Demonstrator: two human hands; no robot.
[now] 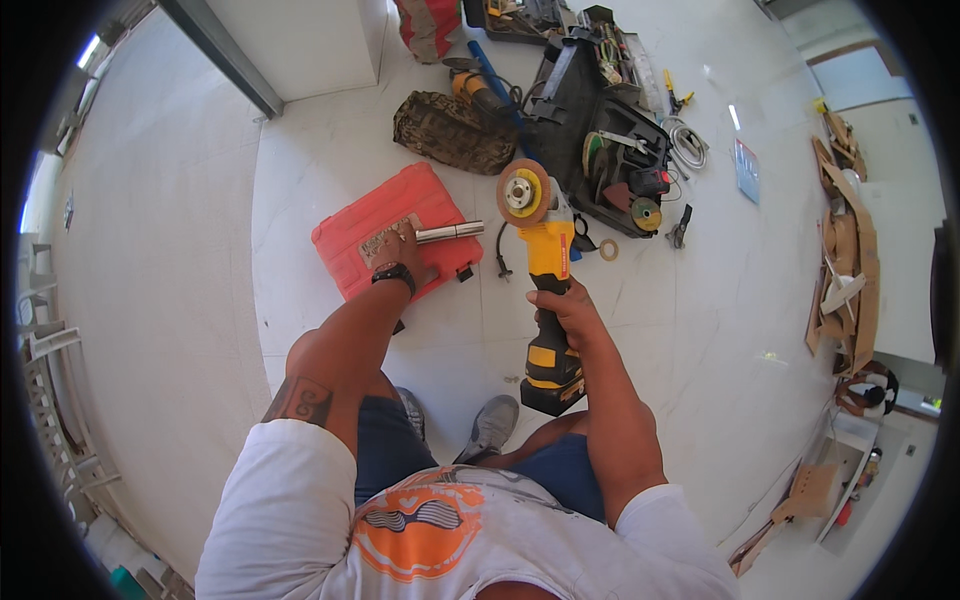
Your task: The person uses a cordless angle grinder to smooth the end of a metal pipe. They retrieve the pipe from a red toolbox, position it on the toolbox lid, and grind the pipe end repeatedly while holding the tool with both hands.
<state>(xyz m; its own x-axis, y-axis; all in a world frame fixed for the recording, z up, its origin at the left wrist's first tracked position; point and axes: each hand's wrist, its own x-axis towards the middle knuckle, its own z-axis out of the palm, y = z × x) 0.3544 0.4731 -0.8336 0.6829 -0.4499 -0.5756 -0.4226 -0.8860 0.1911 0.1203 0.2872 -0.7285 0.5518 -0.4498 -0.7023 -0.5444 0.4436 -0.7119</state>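
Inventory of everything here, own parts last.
Grinder: 1, yellow, black, centre
Hard case: 1, red, left of grinder
Tube: 1, silver, over hard case
Camouflage bag: 1, brown, beyond hard case
Power tool: 1, orange, beside camouflage bag
Open case: 1, black, beyond grinder
Cable: 1, grey, coiled, beside open case
Sheet: 1, blue, right of cable
Cardboard: several, brown, far right
Person: 1, colours unclear, right edge
Other items: uncounted, mixed, mostly around open case
Shoes: 2, grey, lower middle
Left hand: 1, on hard case
Right hand: 1, holding grinder

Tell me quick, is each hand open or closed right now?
Left hand: at one end of a shiny metal tube, over the red case; can't tell if closed.
Right hand: closed, holding the yellow grinder.
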